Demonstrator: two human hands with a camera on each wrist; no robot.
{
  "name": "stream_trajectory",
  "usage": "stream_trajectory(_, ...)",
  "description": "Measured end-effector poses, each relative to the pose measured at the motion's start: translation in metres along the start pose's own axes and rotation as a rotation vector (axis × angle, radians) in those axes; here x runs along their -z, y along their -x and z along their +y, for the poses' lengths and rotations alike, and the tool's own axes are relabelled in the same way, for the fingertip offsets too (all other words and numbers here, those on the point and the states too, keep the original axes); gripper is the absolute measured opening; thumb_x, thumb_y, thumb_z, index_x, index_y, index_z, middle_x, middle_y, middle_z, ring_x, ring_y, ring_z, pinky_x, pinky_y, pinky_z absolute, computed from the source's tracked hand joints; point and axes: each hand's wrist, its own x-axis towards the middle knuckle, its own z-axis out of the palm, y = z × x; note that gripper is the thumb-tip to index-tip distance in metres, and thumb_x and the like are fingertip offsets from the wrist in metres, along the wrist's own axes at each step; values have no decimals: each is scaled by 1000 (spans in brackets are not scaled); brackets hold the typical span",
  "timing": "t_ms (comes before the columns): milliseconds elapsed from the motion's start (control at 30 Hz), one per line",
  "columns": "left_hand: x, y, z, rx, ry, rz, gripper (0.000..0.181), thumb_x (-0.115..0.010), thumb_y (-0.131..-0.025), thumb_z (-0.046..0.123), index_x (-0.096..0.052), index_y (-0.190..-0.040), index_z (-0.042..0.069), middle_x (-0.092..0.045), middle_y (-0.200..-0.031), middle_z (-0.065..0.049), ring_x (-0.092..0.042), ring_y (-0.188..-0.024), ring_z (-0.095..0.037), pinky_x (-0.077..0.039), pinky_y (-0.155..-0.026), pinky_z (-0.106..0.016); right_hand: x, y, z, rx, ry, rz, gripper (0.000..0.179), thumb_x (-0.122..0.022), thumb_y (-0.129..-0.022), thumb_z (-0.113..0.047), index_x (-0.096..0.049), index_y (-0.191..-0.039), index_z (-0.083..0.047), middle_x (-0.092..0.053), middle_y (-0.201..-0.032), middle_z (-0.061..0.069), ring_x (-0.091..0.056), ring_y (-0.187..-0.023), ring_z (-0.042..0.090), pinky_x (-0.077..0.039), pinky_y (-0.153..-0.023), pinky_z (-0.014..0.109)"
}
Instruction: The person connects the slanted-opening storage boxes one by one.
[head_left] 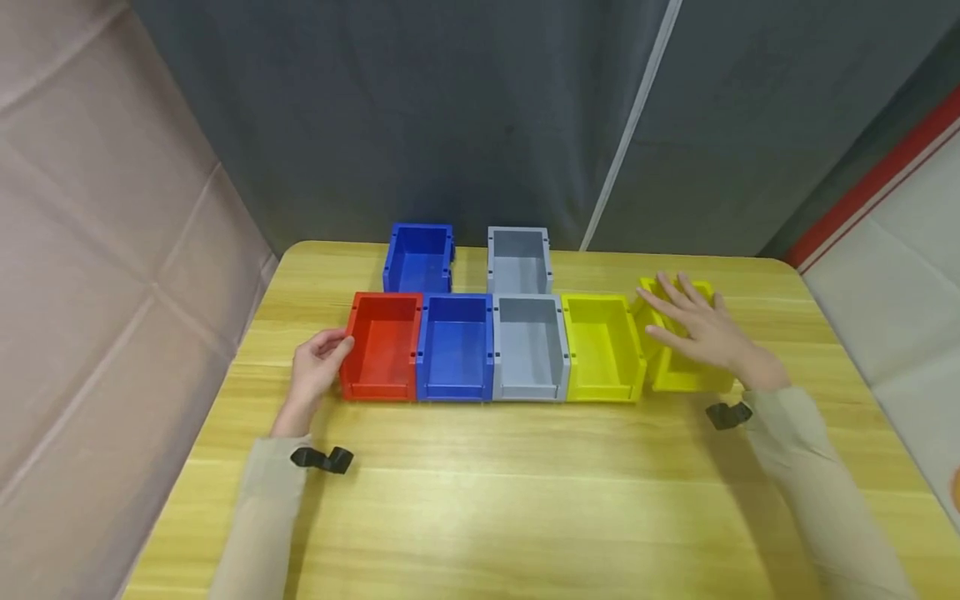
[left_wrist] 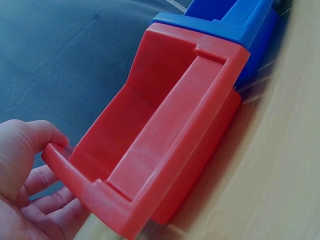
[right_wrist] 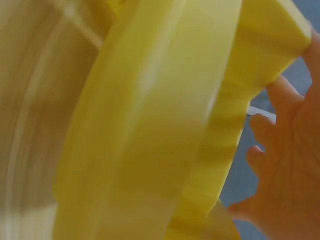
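Observation:
My left hand (head_left: 317, 367) pinches the left wall of a red storage bin (head_left: 384, 346). In the left wrist view the thumb lies over the rim, with the fingers outside the wall. To the right of the red bin, in one row, sit a blue bin (head_left: 456, 348), a grey bin (head_left: 529, 346) and a yellow bin (head_left: 600, 348). At the row's right end is a second yellow bin (head_left: 690, 379), slightly turned. Over it my right hand (head_left: 705, 333) is spread with extended fingers; in the right wrist view fingertips meet or nearly meet its rim.
Behind the row, at the table's far edge, stand another blue bin (head_left: 420, 262) and another grey bin (head_left: 519, 262). The wooden table (head_left: 480, 500) ends at a dark curtain (head_left: 450, 117). A pale padded wall (head_left: 135, 275) rises on the left.

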Motion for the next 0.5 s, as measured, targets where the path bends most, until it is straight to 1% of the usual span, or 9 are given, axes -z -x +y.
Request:
stream_trajectory(67, -1, 0, -1, -8, -1, -2, 36, -61, -92, 17, -58, -119, -6, -60, -103, -9, -55, -81, 0, -47, -71, -11, -2, -1, 1, 1, 15, -6, 63, -45, -98, -41, -15, -151, -26, 1, -156, 4, 11, -141, 28, 10, -98, 73)
stream_trajectory(133, -2, 0, -1, -18, 3, 5, 36, -62, -91, 17, -59, -118, -7, -60, -101, -7, -55, -80, 1, -47, -71, -11, -4, -1, 2, -4, 23, -3, 64, -45, -98, -41, -13, -151, -26, 0, -156, 3, 10, -141, 30, 12, -98, 71)
stream_trajectory(200, -2, 0, -2, -23, 6, 14, 35, -62, -91, 16, -59, -118, -7, -61, -97, -3, -55, -79, 2, -47, -71, -11, -7, -2, 2, -7, 33, 8, 65, -45, -97, -43, -12, -151, -27, -1, -156, 3, 8, -142, 31, 13, -98, 71)
stream_trajectory(300, -1, 0, -2, -23, 6, 18, 35, -62, -91, 16, -59, -118, -7, -60, -94, 2, -55, -79, 2, -47, -71, -10, -12, -3, 3, 2, 62, 26, 66, -47, -96, -45, -12, -151, -30, -5, -156, 7, 4, -142, 33, 11, -98, 72)
stream_trajectory(400, -1, 0, -1, -19, 7, 17, 35, -62, -91, 16, -59, -118, -7, -60, -96, 0, -55, -80, 1, -47, -71, -10, -16, -4, 3, 1, 78, 30, 67, -47, -95, -46, -10, -151, -33, -6, -156, 7, 2, -142, 33, 9, -98, 73)
stream_trajectory(500, -1, 1, -2, -15, 0, 14, 36, -61, -91, 17, -59, -119, -6, -60, -100, -4, -54, -82, 0, -47, -71, -10, -20, -4, 4, -4, 84, 29, 68, -47, -96, -46, -10, -151, -33, -4, -157, 5, 3, -142, 30, 8, -98, 73)
